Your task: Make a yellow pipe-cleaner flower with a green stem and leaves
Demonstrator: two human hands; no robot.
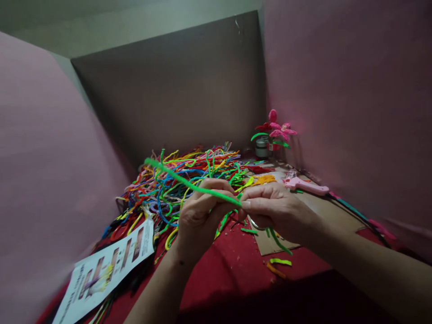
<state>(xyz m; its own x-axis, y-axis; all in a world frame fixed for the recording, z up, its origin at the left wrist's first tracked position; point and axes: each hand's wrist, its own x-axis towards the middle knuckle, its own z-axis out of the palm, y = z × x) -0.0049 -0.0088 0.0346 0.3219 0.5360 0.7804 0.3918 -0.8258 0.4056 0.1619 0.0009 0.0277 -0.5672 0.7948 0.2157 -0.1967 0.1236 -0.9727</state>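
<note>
A bright green pipe cleaner point(182, 180) slants from the upper left down to my fingertips. My left hand point(204, 213) is closed, with the stem lying along its fingers and thumb. Thumb and fingers of my right hand point(273, 204) pinch the stem's lower end, close against the left fingertips. Another green strip point(279, 243) shows below my right hand; whether it is held or lies on the table cannot be made out. Something shiny beneath the right fingers is mostly hidden. Behind my left hand spreads a tangled heap of colourful pipe cleaners point(172, 171).
A printed sheet point(111, 270) lies left on the red cloth point(216, 279). On the right are a pink glue gun point(308, 185) and cardboard point(270, 243). Pink pipe-cleaner flowers point(283, 130) stand by a small grey pot point(261, 147) at the back. Pink panels rise on both sides.
</note>
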